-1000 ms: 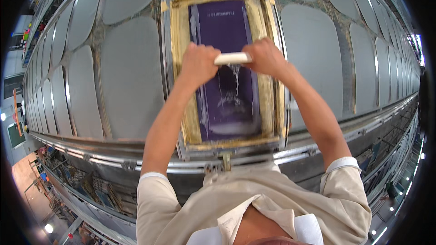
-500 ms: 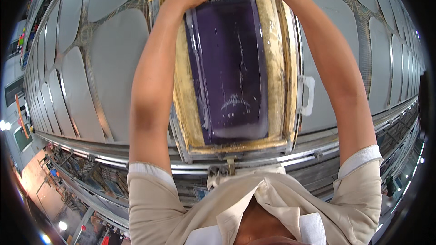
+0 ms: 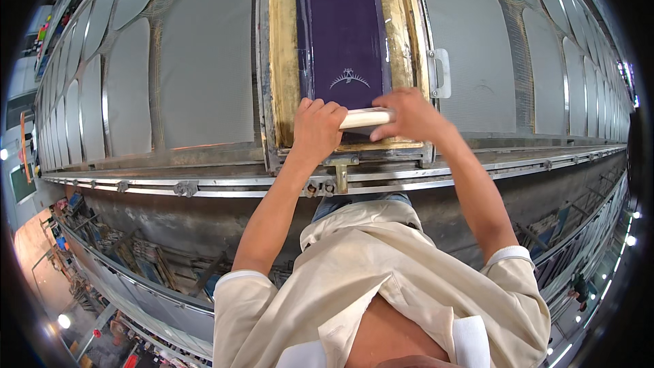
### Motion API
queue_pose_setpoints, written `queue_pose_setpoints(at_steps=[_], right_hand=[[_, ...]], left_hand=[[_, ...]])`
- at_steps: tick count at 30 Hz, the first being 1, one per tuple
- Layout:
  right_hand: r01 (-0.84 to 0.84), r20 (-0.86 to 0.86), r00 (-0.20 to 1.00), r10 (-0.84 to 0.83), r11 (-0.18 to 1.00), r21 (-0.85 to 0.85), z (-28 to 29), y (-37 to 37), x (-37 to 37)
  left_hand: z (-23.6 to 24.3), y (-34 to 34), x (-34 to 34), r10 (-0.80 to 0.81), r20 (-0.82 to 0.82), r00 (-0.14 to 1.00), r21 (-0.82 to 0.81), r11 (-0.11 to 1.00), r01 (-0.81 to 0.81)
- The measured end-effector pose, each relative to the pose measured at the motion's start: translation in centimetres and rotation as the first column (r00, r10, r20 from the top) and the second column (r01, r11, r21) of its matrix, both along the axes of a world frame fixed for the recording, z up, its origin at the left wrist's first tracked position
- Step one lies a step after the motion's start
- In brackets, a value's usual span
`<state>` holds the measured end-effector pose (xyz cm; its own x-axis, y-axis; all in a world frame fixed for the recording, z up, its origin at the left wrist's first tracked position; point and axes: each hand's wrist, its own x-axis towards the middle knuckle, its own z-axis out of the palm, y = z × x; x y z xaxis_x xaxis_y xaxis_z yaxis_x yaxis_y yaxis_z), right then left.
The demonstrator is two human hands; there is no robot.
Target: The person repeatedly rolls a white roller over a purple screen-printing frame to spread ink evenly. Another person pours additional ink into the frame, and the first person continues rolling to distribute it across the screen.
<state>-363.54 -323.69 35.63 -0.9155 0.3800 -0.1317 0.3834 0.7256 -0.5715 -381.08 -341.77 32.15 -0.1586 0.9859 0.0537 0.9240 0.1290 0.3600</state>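
Note:
A screen-printing frame [image 3: 281, 34] with yellowed, tape-covered borders lies on the long table. Its middle is a dark purple mesh [image 3: 344, 27] with a pale arc-shaped design and small lettering. Across the near end of the mesh stands a squeegee [image 3: 366, 118] with an off-white handle. My left hand [image 3: 317, 128] is wrapped over the squeegee's left end. At its right end my right hand [image 3: 412, 117] holds on, fingers above and thumb below. The blade under the handle is mostly hidden.
Grey rounded panels [image 3: 208, 61] lie in rows on both sides of the frame. A white pull handle [image 3: 441, 73] sticks out on the frame's right. Along the near table edge runs a metal rail [image 3: 259, 187], with a metal bracket [image 3: 342, 174] from the frame resting over it.
Both hands have drawn the squeegee from the far end of the frame to its near end. The liquid streaks on the mesh are mostly gone, and the arc design shows more sharply.

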Motion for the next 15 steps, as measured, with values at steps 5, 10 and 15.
queue_pose_setpoints(at_steps=[5,10,15], right_hand=[[0.702,-0.401,0.685,-0.608,0.698,0.140,-5.5,9.8,1.2],[0.792,-0.255,0.568,-0.783,0.604,-0.090,-11.3,12.2,3.6],[0.820,-0.166,0.550,-0.819,0.567,-0.082,-3.6,11.0,1.6]], left_hand=[[1.9,-0.7,0.1,-0.034,-0.110,0.993,-0.143,0.990,0.018],[0.9,-0.6,0.4,-0.036,-0.074,0.997,-0.110,0.994,0.028],[1.8,-3.7,-0.5,0.045,0.019,0.999,0.025,0.999,-0.046]])
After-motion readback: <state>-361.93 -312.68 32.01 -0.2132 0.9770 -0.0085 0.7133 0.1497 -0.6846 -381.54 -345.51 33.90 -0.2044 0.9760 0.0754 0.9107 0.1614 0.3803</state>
